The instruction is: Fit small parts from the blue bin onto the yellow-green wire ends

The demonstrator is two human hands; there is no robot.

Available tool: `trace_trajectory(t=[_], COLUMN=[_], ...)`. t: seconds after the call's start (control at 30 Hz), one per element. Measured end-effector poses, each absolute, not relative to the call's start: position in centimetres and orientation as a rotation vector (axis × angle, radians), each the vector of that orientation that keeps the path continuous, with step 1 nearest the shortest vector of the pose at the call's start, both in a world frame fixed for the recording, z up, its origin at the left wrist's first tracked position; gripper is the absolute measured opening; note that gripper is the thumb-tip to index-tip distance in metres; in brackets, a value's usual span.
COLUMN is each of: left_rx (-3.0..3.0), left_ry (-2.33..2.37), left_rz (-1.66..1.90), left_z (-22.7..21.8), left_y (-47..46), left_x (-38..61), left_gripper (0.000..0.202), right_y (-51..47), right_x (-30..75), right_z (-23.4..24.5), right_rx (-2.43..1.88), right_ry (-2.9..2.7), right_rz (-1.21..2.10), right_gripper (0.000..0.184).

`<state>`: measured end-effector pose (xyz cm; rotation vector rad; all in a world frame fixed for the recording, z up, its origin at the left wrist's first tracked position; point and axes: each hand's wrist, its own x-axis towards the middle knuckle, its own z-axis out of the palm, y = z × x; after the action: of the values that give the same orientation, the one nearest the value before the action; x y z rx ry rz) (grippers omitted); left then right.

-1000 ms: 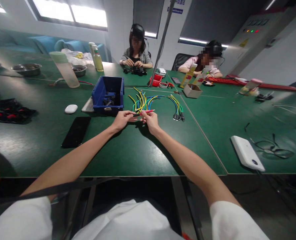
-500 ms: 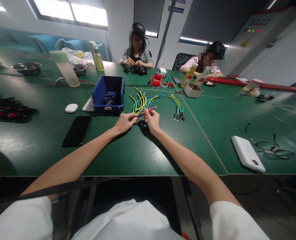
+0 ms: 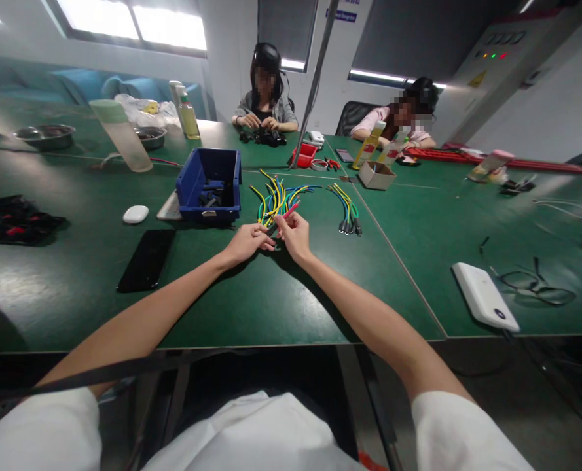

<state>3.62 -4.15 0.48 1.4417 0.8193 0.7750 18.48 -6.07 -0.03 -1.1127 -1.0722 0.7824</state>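
My left hand point(image 3: 245, 243) and my right hand point(image 3: 294, 234) meet over the green table point(image 3: 251, 301), both pinched on a short red wire point(image 3: 287, 213). The wire slants up and to the right from between the fingers, with a dark tip near my left fingertips. Just beyond the hands lies a loose pile of yellow, green and blue wires point(image 3: 275, 196). A smaller bundle of wires with dark ends point(image 3: 347, 209) lies to the right of it. A blue bin point(image 3: 209, 184) holding dark parts stands to the left of the pile.
A black phone point(image 3: 147, 258) and a white earbud case point(image 3: 134, 214) lie to the left. A white power bank point(image 3: 484, 296) and glasses point(image 3: 536, 288) rest on the right. Two other people point(image 3: 266, 98) work at the far side, near a cardboard box point(image 3: 376, 175) and bottles.
The red wire has tilted from nearly level to slanting up to the right. Both hands have drawn slightly toward me and lower over the table.
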Motion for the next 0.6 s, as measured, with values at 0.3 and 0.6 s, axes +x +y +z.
trace_trajectory(t=[0.3,0.6], left_rx=[1.364,1.279], left_ry=[0.770,0.707], left_rz=[0.776,0.756], left_z=[0.65,0.01], left_y=[-3.86,-3.27], left_x=[3.48,3.05], left_gripper=[0.016,0.030], right_y=[-5.92,-5.60], right_x=[18.35,18.63], right_z=[-0.35,-0.53], right_rx=[-1.100,-1.129], right_ry=[-1.128,-1.095], right_rz=[0.809,0.826], right_gripper=[0.040,0.041])
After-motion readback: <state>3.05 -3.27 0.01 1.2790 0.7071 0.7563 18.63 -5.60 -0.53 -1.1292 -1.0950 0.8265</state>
